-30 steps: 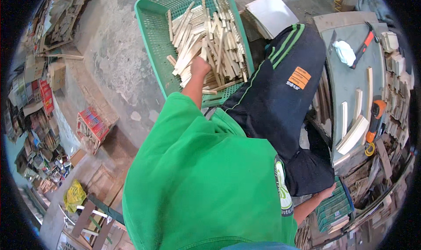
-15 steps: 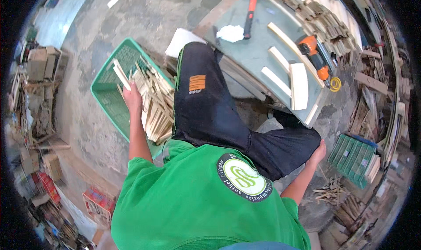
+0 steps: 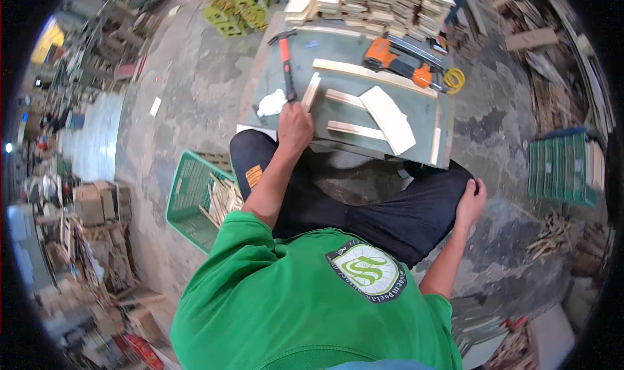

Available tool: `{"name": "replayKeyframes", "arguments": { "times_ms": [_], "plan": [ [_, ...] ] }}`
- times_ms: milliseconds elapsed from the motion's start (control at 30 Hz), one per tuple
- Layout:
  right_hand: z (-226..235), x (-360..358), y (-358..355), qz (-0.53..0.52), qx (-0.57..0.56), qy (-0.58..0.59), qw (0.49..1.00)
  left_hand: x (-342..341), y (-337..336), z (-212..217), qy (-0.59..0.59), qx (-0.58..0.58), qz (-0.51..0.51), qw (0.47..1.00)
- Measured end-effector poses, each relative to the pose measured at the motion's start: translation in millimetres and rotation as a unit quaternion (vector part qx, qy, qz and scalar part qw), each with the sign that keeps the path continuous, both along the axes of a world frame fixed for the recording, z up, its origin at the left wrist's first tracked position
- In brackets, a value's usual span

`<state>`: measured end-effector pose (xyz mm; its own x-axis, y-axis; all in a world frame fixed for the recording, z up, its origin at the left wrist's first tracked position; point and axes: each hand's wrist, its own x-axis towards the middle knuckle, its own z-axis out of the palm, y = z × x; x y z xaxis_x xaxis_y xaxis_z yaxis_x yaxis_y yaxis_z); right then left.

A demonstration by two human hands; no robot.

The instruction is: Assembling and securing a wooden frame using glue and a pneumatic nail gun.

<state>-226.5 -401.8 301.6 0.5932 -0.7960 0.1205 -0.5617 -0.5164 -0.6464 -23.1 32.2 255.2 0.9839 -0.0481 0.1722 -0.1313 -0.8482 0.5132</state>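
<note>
My left hand (image 3: 296,128) is closed around a short pale wooden strip (image 3: 312,92) over the near left edge of the workbench (image 3: 279,116). Just beyond its fingers lies the handle of a claw hammer (image 3: 285,63), beside a crumpled white scrap (image 3: 272,102). My right hand (image 3: 470,204) rests on my right knee with nothing in it, fingers curved over the dark trouser cloth. On the bench, a wide curved wooden piece (image 3: 388,120) lies across the right ends of two short strips (image 3: 356,129). A longer strip (image 3: 374,77) lies behind them.
An orange nail gun (image 3: 396,61) with a yellow coiled hose (image 3: 454,80) sits at the bench's far right. Stacked wooden pieces (image 3: 383,6) line the back. A green basket (image 3: 188,191) of strips stands by my left leg; green crates (image 3: 562,168) stand to the right.
My left hand has moved from the green basket up and right to the bench, carrying wood. My right hand stays at the knee. The view has turned toward the bench.
</note>
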Motion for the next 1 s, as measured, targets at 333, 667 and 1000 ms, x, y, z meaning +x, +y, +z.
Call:
{"name": "replayKeyframes", "arguments": {
  "times_ms": [333,667,1000],
  "plan": [
    [28,69,118,0.35,-0.093,-0.031,0.932,2,-3,8,0.0,0.095,0.089,0.991],
    [11,127,159,0.365,-0.079,0.102,0.922,-15,23,5,-0.073,-0.025,0.006,0.997],
    [18,133,148,0.31,-0.012,0.084,0.947,-9,31,8,-0.024,-0.062,-0.01,0.998]
  ]
}}
